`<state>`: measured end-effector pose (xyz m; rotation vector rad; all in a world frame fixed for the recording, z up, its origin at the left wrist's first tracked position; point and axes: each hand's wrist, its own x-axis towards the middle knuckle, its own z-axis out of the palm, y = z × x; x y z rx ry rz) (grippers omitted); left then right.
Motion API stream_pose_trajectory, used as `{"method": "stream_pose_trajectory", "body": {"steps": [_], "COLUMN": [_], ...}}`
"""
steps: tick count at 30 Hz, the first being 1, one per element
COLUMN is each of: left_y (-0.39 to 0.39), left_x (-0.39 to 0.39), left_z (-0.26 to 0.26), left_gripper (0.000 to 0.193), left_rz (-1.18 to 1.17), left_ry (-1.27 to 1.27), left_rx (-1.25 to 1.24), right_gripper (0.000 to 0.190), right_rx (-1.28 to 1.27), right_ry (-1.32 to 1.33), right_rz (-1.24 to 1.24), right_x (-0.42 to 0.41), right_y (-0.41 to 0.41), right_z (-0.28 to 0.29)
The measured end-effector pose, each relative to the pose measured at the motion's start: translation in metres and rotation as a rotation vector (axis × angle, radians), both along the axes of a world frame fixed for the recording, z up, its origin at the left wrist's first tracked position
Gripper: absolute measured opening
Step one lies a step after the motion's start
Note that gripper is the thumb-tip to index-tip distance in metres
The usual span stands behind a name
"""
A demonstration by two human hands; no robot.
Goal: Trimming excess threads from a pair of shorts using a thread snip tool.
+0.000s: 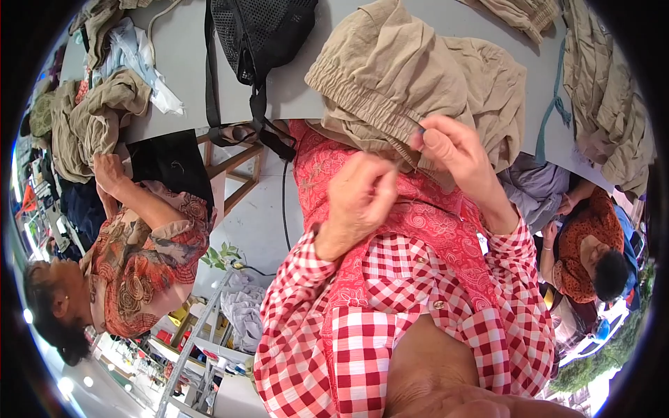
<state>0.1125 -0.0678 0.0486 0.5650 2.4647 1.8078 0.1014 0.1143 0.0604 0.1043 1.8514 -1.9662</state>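
Note:
A pair of tan elastic-waisted trousers (387, 68) lies bunched on the grey table in front of me, its gathered waistband hanging over the near edge onto my red paisley apron (324, 172). My right hand (454, 149) is at the waistband, thumb and fingertips pinched together on a small dark blue item that is mostly hidden. Just below the waistband, my left hand (363, 196) is blurred, with its fingers curled inward. Whether it grips anything cannot be made out.
A black mesh bag (261, 36) sits on the grey table (290, 86), straps hanging off its edge. At left, a person (141, 261) handles tan cloth (83, 125). Another person (588, 251) at right holds grey cloth (533, 188). More tan garments (601, 99) lie far right.

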Motion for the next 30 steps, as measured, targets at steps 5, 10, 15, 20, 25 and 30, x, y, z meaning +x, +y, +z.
{"method": "stream_pose_trajectory", "body": {"steps": [5, 10, 15, 20, 25, 30], "left_y": [-0.085, -0.087, -0.059, -0.024, -0.004, 0.013], "left_x": [0.036, 0.036, 0.001, -0.04, -0.065, -0.087], "left_z": [-0.033, -0.034, -0.029, -0.02, -0.012, 0.007], "left_gripper": [0.009, 0.018, 0.026, 0.042, 0.051, 0.049], "left_rz": [0.109, 0.222, 0.206, 0.183, 0.09, 0.027], "left_ry": [-0.226, 0.0, 0.247, 0.476, 0.534, 0.586], "left_rx": [-0.578, -0.91, -0.636, -0.591, -0.527, -0.362], "right_gripper": [0.034, 0.046, 0.042, 0.034, 0.022, 0.018], "right_rx": [0.994, 1.221, 1.144, 1.227, 0.734, 0.369], "right_ry": [0.878, 0.833, 0.742, 0.721, 0.634, 0.302], "right_rz": [0.002, 0.131, 0.162, 0.153, -0.102, -0.098], "right_x": [0.007, -0.003, -0.001, 0.01, -0.004, -0.017], "right_y": [-0.02, -0.021, -0.006, 0.004, 0.024, 0.047], "right_z": [-0.001, -0.015, -0.014, -0.013, 0.014, 0.038]}}
